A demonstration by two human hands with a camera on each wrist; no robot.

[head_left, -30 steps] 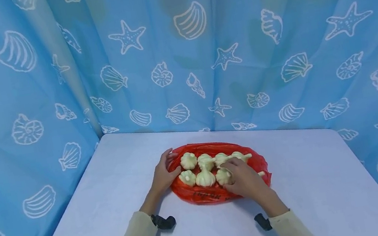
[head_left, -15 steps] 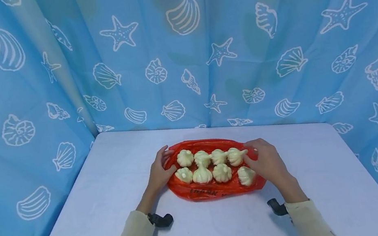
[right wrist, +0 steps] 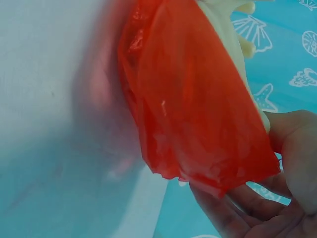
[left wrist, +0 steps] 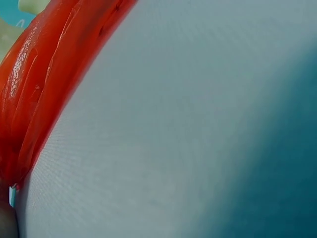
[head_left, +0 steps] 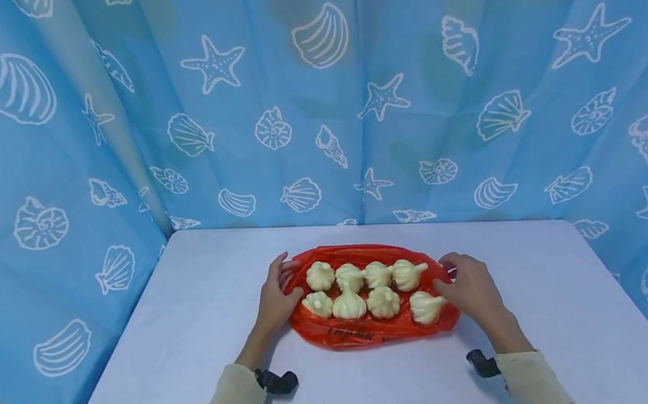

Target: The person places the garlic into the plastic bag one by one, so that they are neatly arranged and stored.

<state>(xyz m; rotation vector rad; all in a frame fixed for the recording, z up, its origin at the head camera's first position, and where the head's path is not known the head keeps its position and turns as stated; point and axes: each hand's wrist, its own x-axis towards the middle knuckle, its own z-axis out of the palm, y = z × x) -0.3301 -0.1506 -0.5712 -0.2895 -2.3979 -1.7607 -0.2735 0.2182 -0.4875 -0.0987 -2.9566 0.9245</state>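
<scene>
A red plastic bag (head_left: 345,337) with dark lettering lies on its side, stretched wide between both hands. Several pale garlic bulbs (head_left: 349,305) sit on the red plastic in two rows, stems pointing various ways. At the bag's left end, my left hand (head_left: 275,301) grips the gathered plastic; only a bit of a finger (left wrist: 7,220) shows in the left wrist view. My right hand (head_left: 471,288) pinches the bag's right edge, beside the front-right bulb (head_left: 426,307). In the right wrist view, the plastic edge (right wrist: 213,124) hangs between thumb and fingers.
A white-covered table (head_left: 368,400) bears the bag. Blue curtains (head_left: 288,137) with white shell and starfish prints stand behind it and along both sides. Small black wrist cameras (head_left: 277,381) are strapped at both sleeve cuffs.
My right hand has left a front-row garlic bulb and moved right to the bag's right edge, which it now pinches. My left hand stays at the left end.
</scene>
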